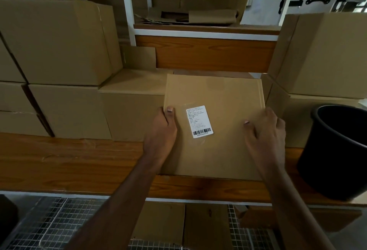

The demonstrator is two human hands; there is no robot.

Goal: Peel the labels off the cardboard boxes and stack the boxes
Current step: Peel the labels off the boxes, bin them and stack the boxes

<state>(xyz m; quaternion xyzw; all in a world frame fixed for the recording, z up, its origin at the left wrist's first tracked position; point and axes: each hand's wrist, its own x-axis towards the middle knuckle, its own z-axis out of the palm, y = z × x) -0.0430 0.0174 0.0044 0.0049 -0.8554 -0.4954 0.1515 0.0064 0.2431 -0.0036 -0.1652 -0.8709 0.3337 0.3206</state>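
Flat brown cardboard box (214, 126) sits centre frame over the brown wooden shelf board (69, 162), its near edge close to the shelf's front lip, far edge up against the boxes behind it; can't tell if it rests flat on the board or is lifted slightly. White rectangular paper label with black print and a barcode (199, 121) is stuck on the box's top face, left of centre, tilted a bit, fully adhered as far as visible, with a glossy patch of clear tape around it. Left hand (161, 128) grips the box's left edge, thumb on the top face just beside the label, other fingers hidden under the edge. Right hand (265, 130) lies on the right part of the top face, fingers curled over the box's right edge, thumb tip pressed onto the cardboard, well apart from the label. Stack of large plain brown cardboard boxes (59, 67) fills the shelf to the left and behind, in two or more layers. More large brown cardboard boxes at right (325, 57), stacked. Black round plastic bucket (337, 150) stands on the shelf at far right, near the right hand, not touching it. White metal shelving frame (127, 7) above, loose cardboard scraps on the upper shelf. Wire mesh shelf (59, 224) below.
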